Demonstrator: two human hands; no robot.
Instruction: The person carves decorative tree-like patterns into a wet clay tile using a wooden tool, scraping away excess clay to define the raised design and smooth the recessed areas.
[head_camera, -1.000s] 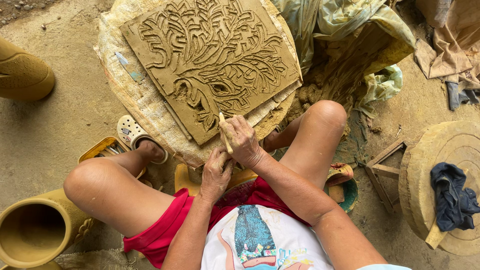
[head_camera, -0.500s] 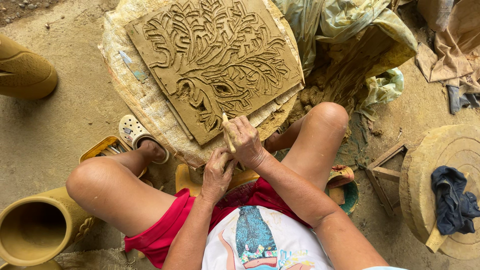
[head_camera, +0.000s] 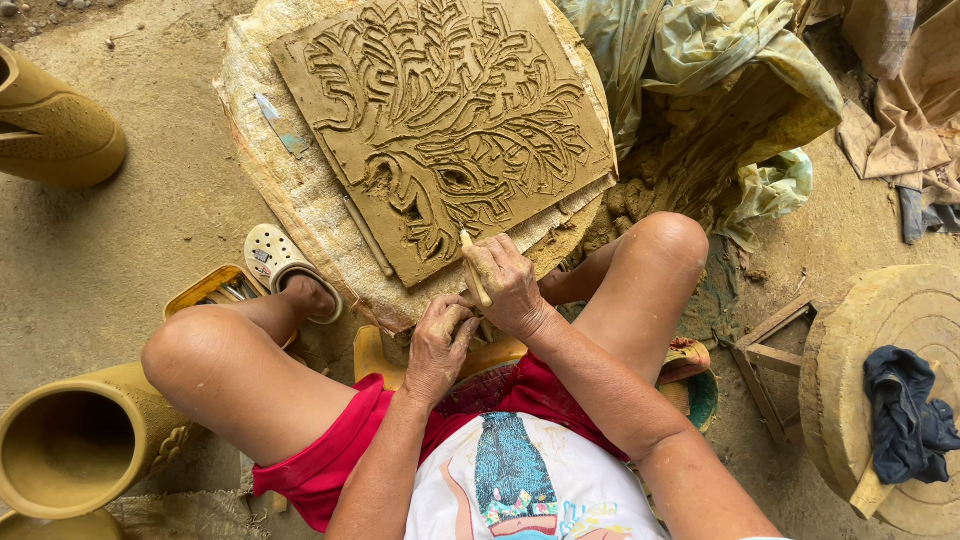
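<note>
Both hands sit right at the near edge of the carved clay slab (head_camera: 445, 130), pretty much touching each other. Right hand (head_camera: 510, 285) is gripping a thin wooden carving stick (head_camera: 473, 268) like a pencil, its tip up against the bottom edge of the slab by the tree trunk relief. Left hand (head_camera: 440, 335) is curled into a loose fist just below and beside the right one, fingers caked in clay; can't really tell if there's anything inside it. That slab has a leafy tree pattern cut into it and lies flat on a round stand covered in woven sacking (head_camera: 270, 180), between the person's bare knees. Red shorts, white printed shirt, one foot in a white perforated clog (head_camera: 280, 265) next to a yellow tray of tools (head_camera: 215, 290). Off to the person's left are unfired clay pots (head_camera: 75, 450), one lying mouth-open down by the thigh, another up in the corner. On the other side, a round wooden block (head_camera: 890, 330) has a dark blue rag (head_camera: 905, 415) draped on it, and crumpled plastic sheeting (head_camera: 720, 60) is piled beyond the slab.
</note>
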